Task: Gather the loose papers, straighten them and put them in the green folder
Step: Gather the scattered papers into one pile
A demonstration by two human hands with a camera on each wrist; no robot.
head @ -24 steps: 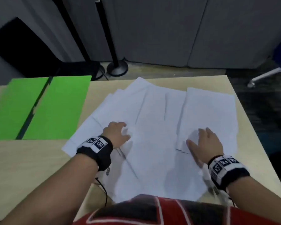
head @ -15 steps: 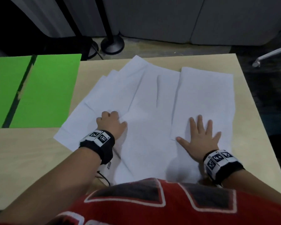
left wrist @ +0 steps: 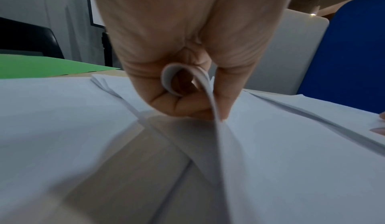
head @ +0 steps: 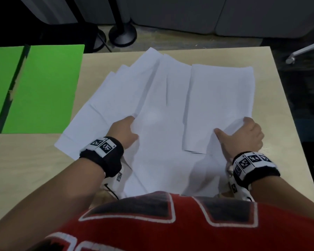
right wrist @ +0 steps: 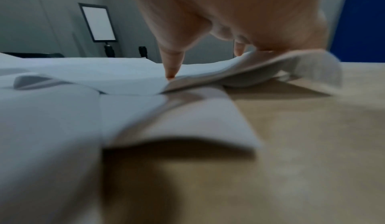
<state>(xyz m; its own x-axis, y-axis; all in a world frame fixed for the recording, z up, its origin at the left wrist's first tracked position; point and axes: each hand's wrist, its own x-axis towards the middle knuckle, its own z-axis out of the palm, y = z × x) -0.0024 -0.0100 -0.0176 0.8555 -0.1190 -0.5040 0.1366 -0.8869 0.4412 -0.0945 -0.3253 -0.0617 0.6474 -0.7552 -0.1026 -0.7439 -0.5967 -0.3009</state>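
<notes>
Head view: table point(head: 279, 124) w/ green folder point(head: 43, 87) lying open at 10 o'clock, spine running 12–6; pole base point(head: 122, 36) on floor at 12. Papers point(head: 161, 124) fanned over table centre, overlapping, long axes roughly 12–6, left ones tilted toward 1. Red shirt point(head: 152, 223) hides near edges of sheets. Left hand point(head: 124, 130) on papers at 9 o'clock of the fan, fingers tucked under a sheet edge. Right hand point(head: 243, 134) at 3 o'clock, fingers curled over lifted near corner of rightmost sheet, thumb pressing down on it.

Left wrist view: left hand point(left wrist: 187, 46) clenched on a sheet edge, paper point(left wrist: 200, 85) looped between curled fingers and thumb. Folder point(left wrist: 41, 67) at 10, blue chair point(left wrist: 350, 49) at 2.

Right wrist view: blurry. Right hand point(right wrist: 229, 16) w/ thumb tip on sheet, other fingers grasping raised corner of papers point(right wrist: 250, 69); bare table point(right wrist: 312, 145) at 4. Framed sign point(right wrist: 98, 23) at 10.
</notes>
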